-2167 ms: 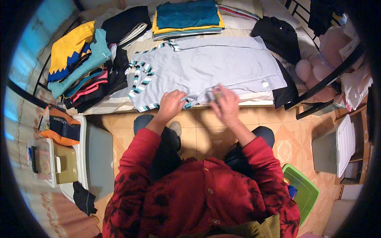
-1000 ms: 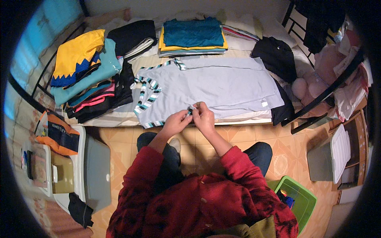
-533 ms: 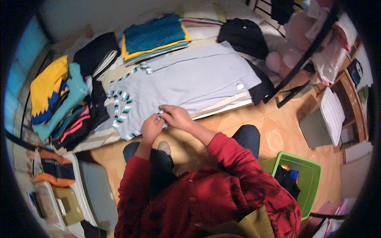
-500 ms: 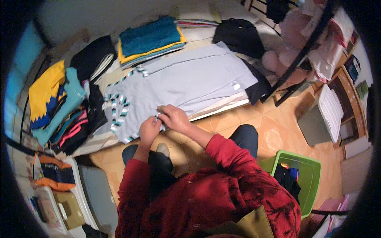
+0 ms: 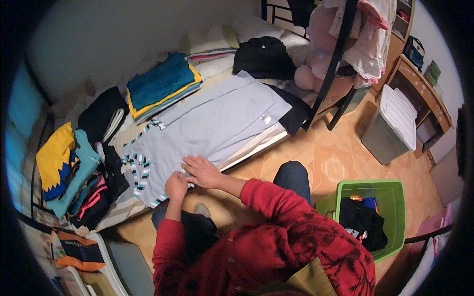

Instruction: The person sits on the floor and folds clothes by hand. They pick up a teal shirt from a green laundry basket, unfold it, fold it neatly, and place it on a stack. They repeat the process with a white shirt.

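Observation:
A pale grey-blue polo shirt (image 5: 217, 116) with striped black, white and teal trim lies spread across the bed, its collar (image 5: 139, 170) toward the left. My left hand (image 5: 176, 186) is closed on the shirt's near edge, close to a striped sleeve cuff. Right beside it, my right hand (image 5: 203, 172) rests on the fabric with its fingers stretched out flat. The edge between my two hands is partly hidden by the fingers.
Folded teal and yellow clothes (image 5: 160, 84) are stacked behind the shirt. A heap of clothes (image 5: 89, 167) lies left, a black garment (image 5: 264, 56) at the back. A green bin (image 5: 340, 197) holding clothes and a lidded grey box (image 5: 385, 133) stand right. A dark bed post (image 5: 333, 64) rises there.
The view has turned, shifting the bed leftward and down. My right hand has gone from a pinch at the shirt's edge to lying flat on it; my left hand keeps its hold.

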Available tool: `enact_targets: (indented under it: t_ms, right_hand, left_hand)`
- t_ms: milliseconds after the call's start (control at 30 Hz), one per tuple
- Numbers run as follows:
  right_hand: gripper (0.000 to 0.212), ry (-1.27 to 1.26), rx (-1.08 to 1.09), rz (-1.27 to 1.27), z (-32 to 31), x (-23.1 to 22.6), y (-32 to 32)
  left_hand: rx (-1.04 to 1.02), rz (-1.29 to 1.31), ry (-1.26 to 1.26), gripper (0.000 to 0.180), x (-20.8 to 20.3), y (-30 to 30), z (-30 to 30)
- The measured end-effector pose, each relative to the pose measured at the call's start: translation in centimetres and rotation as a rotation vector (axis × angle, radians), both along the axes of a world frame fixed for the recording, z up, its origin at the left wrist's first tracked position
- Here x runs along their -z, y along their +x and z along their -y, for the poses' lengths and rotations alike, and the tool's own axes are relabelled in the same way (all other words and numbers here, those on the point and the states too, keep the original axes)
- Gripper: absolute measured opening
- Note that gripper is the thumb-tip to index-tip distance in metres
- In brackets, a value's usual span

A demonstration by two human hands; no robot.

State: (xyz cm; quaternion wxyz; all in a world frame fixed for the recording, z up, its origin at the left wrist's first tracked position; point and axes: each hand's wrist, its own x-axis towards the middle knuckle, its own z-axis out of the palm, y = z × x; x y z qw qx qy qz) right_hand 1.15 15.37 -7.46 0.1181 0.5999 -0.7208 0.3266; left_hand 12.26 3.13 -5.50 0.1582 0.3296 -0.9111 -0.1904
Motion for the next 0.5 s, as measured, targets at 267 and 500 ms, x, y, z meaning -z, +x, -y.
enact_targets:
  t_ms: [267, 500]
  right_hand:
    - [0.054, -0.201, 0.397, -0.061, -6.7, -4.9, -6.9]
    - [0.059, -0.047, 1.117, -0.09, -18.6, -6.4, -19.2]
  left_hand:
    - [-0.059, -0.047, 0.04, 0.034, 0.6, 0.1, 0.3]
    - [-0.096, -0.206, -0.007, 0.028, 0.2, 1.1, -0.2]
